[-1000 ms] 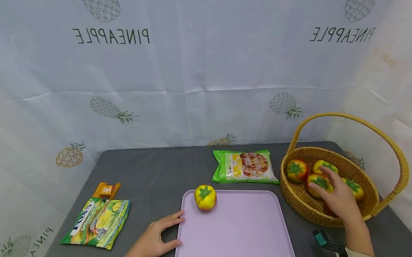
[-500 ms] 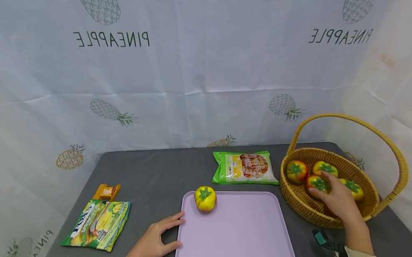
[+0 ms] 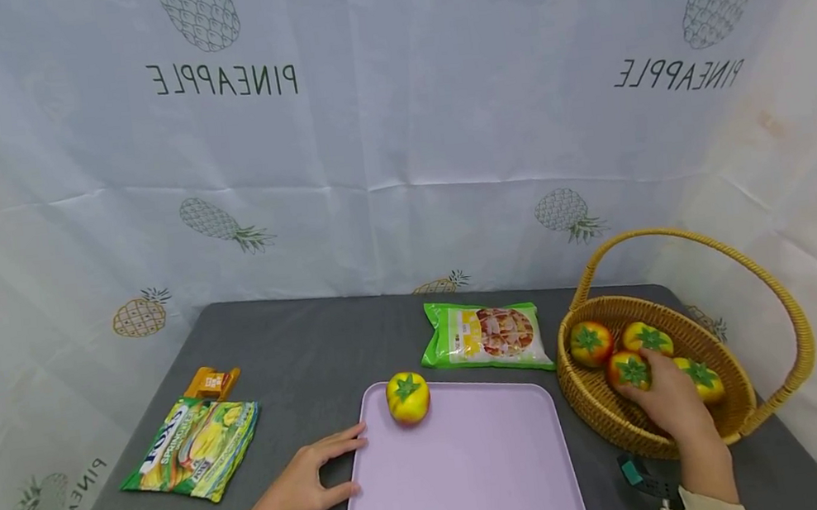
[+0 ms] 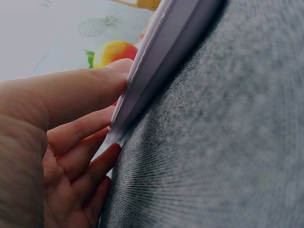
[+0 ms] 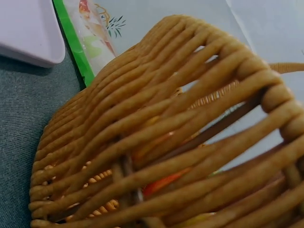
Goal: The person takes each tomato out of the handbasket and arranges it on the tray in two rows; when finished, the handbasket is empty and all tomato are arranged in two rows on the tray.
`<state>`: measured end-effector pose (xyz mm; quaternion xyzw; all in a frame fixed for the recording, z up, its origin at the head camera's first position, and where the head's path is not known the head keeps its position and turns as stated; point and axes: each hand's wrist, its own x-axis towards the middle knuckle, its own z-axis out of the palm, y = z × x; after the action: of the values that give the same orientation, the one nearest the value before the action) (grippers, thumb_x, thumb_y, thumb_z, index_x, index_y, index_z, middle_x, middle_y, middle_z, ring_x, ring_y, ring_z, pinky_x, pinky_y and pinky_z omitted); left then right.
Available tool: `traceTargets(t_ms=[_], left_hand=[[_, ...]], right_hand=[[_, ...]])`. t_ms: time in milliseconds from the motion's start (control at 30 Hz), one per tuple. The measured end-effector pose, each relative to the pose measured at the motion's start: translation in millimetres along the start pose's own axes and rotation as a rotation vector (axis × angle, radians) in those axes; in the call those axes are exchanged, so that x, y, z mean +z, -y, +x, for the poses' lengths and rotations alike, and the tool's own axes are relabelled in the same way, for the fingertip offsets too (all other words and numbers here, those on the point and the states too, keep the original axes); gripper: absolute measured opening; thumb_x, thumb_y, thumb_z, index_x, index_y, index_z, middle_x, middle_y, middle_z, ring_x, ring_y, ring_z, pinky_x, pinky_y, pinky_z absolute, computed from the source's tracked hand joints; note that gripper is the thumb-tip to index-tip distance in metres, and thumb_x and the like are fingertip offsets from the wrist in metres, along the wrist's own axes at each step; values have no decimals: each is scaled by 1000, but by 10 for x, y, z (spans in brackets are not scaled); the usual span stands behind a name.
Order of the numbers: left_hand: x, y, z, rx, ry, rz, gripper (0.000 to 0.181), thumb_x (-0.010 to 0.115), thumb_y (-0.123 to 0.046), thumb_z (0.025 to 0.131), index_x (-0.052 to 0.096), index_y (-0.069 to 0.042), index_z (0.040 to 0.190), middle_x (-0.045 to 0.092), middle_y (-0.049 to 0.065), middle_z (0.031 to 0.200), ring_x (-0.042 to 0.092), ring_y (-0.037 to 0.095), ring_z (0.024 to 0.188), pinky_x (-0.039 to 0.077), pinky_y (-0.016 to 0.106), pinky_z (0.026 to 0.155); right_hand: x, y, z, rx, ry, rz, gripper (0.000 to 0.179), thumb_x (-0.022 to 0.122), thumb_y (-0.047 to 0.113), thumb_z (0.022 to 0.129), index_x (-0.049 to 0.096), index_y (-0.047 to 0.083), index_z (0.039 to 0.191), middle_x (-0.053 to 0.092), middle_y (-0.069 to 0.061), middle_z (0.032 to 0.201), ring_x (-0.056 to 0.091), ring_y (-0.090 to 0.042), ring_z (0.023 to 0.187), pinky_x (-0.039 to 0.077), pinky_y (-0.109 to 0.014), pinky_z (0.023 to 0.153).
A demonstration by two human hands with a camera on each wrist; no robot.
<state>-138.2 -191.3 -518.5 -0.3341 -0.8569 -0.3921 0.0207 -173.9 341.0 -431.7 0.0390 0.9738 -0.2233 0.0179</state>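
A lilac tray (image 3: 464,464) lies on the dark table, with a yellow-red persimmon (image 3: 408,397) on its far left corner. My left hand (image 3: 304,483) rests beside the tray, thumb and fingertips touching its left rim; in the left wrist view the thumb (image 4: 90,88) lies against that rim. On the right stands a wicker basket (image 3: 600,424) holding several persimmons. Down inside it, my right hand (image 3: 672,398) grips a red-yellow persimmon (image 3: 628,371), thumb on the near side and fingers on the far side. Basket weave (image 5: 156,123) hides this hand in the right wrist view.
Behind the tray lies a green-and-white food bag (image 3: 490,334). A green vegetable packet (image 3: 195,448) and a small orange packet (image 3: 213,383) sit at the left. The basket's tall handle (image 3: 779,291) arches over its opening. A pineapple-print cloth (image 3: 395,123) hangs behind the table.
My right hand has sunk lower into the basket, and its fingers have closed around the persimmon. The left hand stays at the tray's rim.
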Motion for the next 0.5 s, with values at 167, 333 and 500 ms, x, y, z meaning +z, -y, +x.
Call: traceTargets(t_ms=[167,333,500], left_hand=[[-4,-7,4,5,-3,7,47,70,-34,84,60,-18,127,53,3,140,52,19,126,44,28,100],[1,-4,2,17,-13,28,46,71,-34,84,61,-18,127,53,3,139,53,17,125,44,28,99],[6,7,1,21,-14,31,46,70,-34,84,61,-18,126,54,3,139,53,17,125,44,28,99]], right_hand=[[24,-9,19,-14,-20,-44,74,68,18,84,28,-20,135,34,-45,130,36,-60,115,35,-67,93],[40,-12,15,-27,-46,-68,71,68,16,84,31,-20,133,36,-45,127,38,-59,113,35,-66,92],[17,3,8,-10,-39,-71,73,67,23,86,30,-19,134,35,-45,126,38,-59,112,37,-66,89]])
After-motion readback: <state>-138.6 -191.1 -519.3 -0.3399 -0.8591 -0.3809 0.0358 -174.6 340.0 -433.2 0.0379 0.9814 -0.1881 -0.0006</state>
